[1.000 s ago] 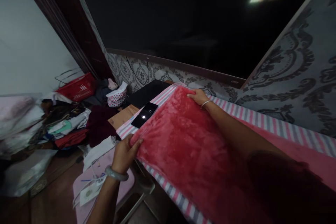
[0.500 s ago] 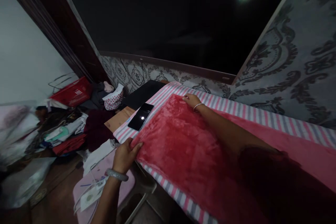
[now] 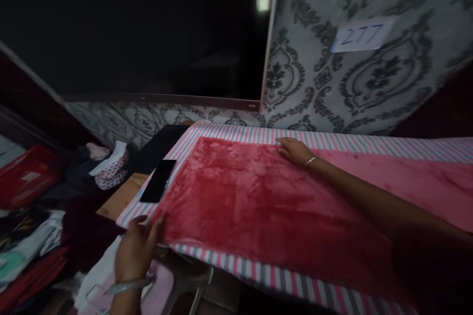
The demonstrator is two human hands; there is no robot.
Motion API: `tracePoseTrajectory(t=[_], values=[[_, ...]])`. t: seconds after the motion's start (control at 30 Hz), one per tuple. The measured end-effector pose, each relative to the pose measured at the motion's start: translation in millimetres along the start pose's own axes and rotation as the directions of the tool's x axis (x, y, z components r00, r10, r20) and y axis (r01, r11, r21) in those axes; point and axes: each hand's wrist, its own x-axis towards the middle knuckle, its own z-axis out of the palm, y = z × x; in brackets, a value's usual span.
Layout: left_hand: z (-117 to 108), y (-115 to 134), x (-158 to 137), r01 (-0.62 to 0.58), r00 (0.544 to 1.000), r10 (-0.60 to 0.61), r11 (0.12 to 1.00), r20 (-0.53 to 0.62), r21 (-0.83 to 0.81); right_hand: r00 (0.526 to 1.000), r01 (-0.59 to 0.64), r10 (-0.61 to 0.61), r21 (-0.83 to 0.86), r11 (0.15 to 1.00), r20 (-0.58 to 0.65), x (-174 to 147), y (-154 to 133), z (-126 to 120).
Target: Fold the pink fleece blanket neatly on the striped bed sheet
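Observation:
A red plush cloth [image 3: 221,192] lies spread over a pink, grey and white striped cloth [image 3: 244,133] on a table. My left hand [image 3: 135,248], with a grey bangle, is at the near left corner of the plush cloth. That corner shows between its thumb and fingers, which are slightly blurred. My right hand [image 3: 295,151], wearing a thin silver bracelet, rests along the far edge with its fingers stretched out flat. A black phone [image 3: 158,181] lies on the striped cloth, just beyond my left hand.
A large dark screen [image 3: 148,29] hangs on the patterned wall, beside a paper marked 277 [image 3: 364,34]. At the left are a red basket [image 3: 31,174] and heaped clothes [image 3: 40,236]. A pink stool [image 3: 160,285] stands below the table's near left corner.
My right hand has left the far left corner of the plush cloth and moved right along its far edge. My left hand stays at the near corner. The view has turned right.

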Motion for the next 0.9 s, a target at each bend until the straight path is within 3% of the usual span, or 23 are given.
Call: tracePoseTrajectory(t=[0.1,0.17,0.23,0.3,0.37,0.43,0.5,0.63,0.73,0.83,0.9], values=[[-10.4,25.5,0.9,-0.189,0.956,0.207,0.976,-0.208,0.106,0.998,0.035,-0.036,-0.005,0.999,-0.056,-60.9,24.8,-6.1],[-8.2,64.0,-1.0,-0.431,0.887,0.43,0.902,-0.171,0.034,0.997,0.036,-0.037,-0.016,0.999,-0.068,-96.5,31.0,-8.3],[4.1,116.4,-5.9,-0.643,0.764,0.644,0.758,-0.031,-0.113,0.998,0.01,-0.012,-0.031,0.999,-0.063,-125.4,30.6,-10.6],[23.7,175.0,-13.0,-0.778,0.597,0.798,0.601,0.087,-0.182,0.999,-0.031,0.029,-0.042,0.999,-0.041,-147.5,25.7,-14.2],[44.9,232.3,-21.0,-0.864,0.417,0.894,0.446,0.162,-0.236,0.997,-0.074,0.074,-0.045,0.996,-0.008,-164.2,18.9,-20.0],[63.8,283.3,-29.9,-0.904,0.315,0.93,0.355,0.191,-0.236,0.992,-0.123,0.124,-0.044,0.991,0.02,-177.3,12.9,-27.9],[80.6,325.0,-39.9,-0.924,0.296,0.927,0.339,0.23,-0.177,0.983,-0.178,0.179,-0.036,0.983,0.034,-189.0,9.9,-37.2],[115.1,372.4,-59.3,-0.918,0.377,0.854,0.396,0.36,0.021,0.967,-0.251,0.251,-0.014,0.968,0.039,-216.3,14.6,-55.0],[139.5,379.3,-64.5,-0.892,0.445,0.811,0.439,0.38,0.11,0.956,-0.291,0.29,-0.005,0.957,-0.041,-244.7,26.5,-65.5],[154.4,377.1,-60.8,-0.904,0.425,0.828,0.41,0.367,0.123,0.933,-0.306,0.31,0.049,0.951,-0.184,-281.9,51.2,-79.9],[159.7,376.1,-56.2,-0.907,0.419,0.832,0.405,0.363,0.117,0.883,-0.326,0.344,0.111,0.939,-0.318,-313.7,77.5,-95.3]])
